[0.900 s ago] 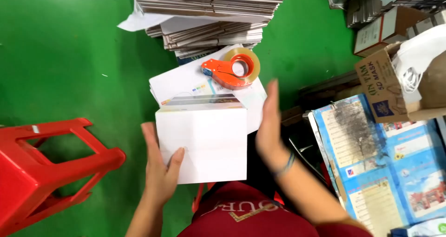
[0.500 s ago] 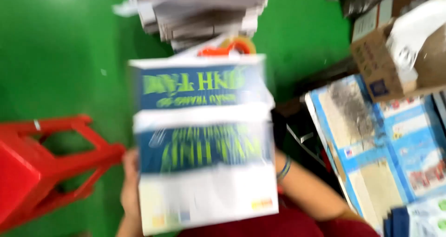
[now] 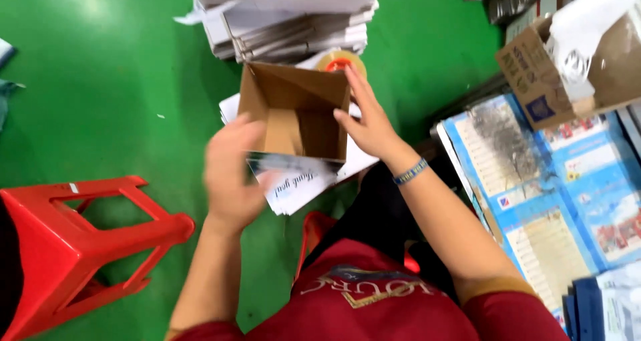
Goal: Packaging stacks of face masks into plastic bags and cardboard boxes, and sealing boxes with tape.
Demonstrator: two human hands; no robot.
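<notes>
A small cardboard box stands opened in front of me, its brown inside showing and a white printed flap hanging on the near side. My left hand grips that near flap and the box's left side. My right hand presses flat against the box's right wall, fingers spread; a blue band is on that wrist. Just behind the box lies a roll of tape on an orange dispenser, mostly hidden by the box. White sheets lie beneath the box.
A stack of flat folded cartons rises at the back. A red plastic stool stands on the green floor at the left. At the right lie blue printed flat boxes and an open brown carton with white wrapping.
The flat white box has been lifted, turned over and popped open into a box shape. Both hands have shifted from pressing on it to holding its sides.
</notes>
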